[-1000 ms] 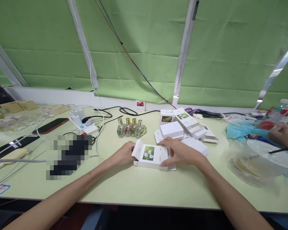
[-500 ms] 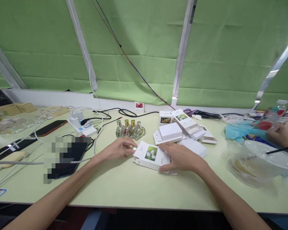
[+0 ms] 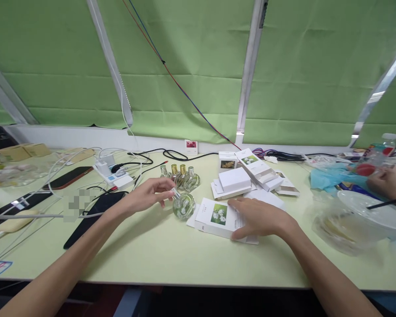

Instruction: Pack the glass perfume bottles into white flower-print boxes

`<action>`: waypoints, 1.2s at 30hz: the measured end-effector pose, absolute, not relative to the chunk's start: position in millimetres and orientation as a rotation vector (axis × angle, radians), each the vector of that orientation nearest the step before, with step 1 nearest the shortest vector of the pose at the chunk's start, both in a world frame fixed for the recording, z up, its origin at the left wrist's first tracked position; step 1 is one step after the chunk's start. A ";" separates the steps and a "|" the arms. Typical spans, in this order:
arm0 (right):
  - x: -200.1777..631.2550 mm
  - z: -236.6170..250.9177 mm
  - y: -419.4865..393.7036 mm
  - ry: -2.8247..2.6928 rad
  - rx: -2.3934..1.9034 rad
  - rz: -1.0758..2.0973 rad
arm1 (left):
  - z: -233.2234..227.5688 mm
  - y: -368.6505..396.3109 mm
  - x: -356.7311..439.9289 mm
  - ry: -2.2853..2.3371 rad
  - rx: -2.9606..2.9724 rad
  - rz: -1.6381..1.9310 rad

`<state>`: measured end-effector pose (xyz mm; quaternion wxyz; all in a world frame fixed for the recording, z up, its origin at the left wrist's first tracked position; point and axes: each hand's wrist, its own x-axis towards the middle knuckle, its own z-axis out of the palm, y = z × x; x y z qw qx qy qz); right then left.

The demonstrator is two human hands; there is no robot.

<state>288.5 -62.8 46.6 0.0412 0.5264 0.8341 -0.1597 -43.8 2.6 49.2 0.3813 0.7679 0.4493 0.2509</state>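
Observation:
My left hand (image 3: pixel 156 193) pinches the silver cap of a round, clear glass perfume bottle (image 3: pixel 184 207) with flowers inside. Its cap points up and to the left, and its glass body is just left of a white box. My right hand (image 3: pixel 259 215) grips the right end of that white box (image 3: pixel 204 213), which lies on the table and has a white-flower picture on top. The box's left flap sticks out toward the bottle. Behind my left hand stand several similar perfume bottles (image 3: pixel 181 176) with gold and silver caps.
More white boxes (image 3: pixel 234 180) are piled behind my right hand. Phones (image 3: pixel 66 176), a power strip (image 3: pixel 119 179) and tangled cables are on the left. At right, a lidded plastic bowl (image 3: pixel 346 224) stands near another person's hand (image 3: pixel 389 180).
The perfume bottle has come out of the box's left end in my left hand, which has moved left. My right hand has shifted the box slightly right.

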 end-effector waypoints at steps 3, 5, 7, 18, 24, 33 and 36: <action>290.7 50.7 -64.7 2.476 1.660 -0.497 | 57.2 5.9 -32.2 1.183 2.085 0.691; 291.7 51.8 -65.3 2.448 1.679 -0.507 | 60.1 9.6 -21.6 1.202 2.186 0.672; 292.3 51.6 -65.1 2.445 1.683 -0.519 | 61.5 13.9 -10.1 1.231 2.300 0.636; 292.0 49.4 -65.5 2.444 1.682 -0.541 | 57.4 38.4 29.2 1.524 2.681 0.617; 292.1 49.3 -65.3 2.450 1.694 -0.554 | 58.7 46.0 34.2 1.669 2.721 0.552; 291.6 46.9 -63.8 2.477 1.682 -0.558 | 59.8 51.6 41.5 1.806 2.767 0.496; 292.7 45.1 -62.5 2.486 1.678 -0.558 | 53.2 36.8 40.5 1.811 2.802 0.579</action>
